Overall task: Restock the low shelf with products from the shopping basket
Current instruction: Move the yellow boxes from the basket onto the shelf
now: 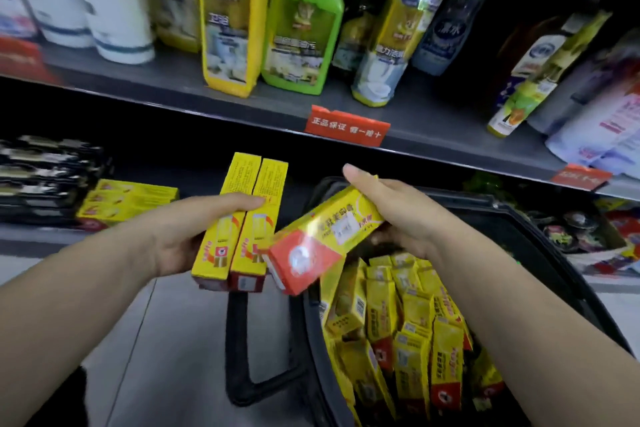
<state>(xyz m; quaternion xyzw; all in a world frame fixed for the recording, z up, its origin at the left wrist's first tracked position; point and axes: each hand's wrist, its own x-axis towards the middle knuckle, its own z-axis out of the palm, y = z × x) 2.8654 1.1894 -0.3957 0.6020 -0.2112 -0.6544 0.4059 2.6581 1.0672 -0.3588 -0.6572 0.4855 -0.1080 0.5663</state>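
My left hand (194, 229) grips two long yellow boxes (242, 218) side by side, held upright above the floor in front of the low shelf (41, 236). My right hand (398, 215) holds a third yellow box with a red end (322, 236), tilted, its red end touching the two in my left hand. Below my right hand stands the black shopping basket (540, 239), filled with several more yellow boxes (408, 329). A small stack of the same yellow boxes (128, 201) lies on the low shelf at the left.
Dark patterned packs (45, 173) sit left of the yellow stack on the low shelf. The shelf above carries cleaner bottles (301, 28) and a red price tag (346, 126). The basket's handle (249, 350) hangs over the grey floor. Round items fill a box (571, 232) at right.
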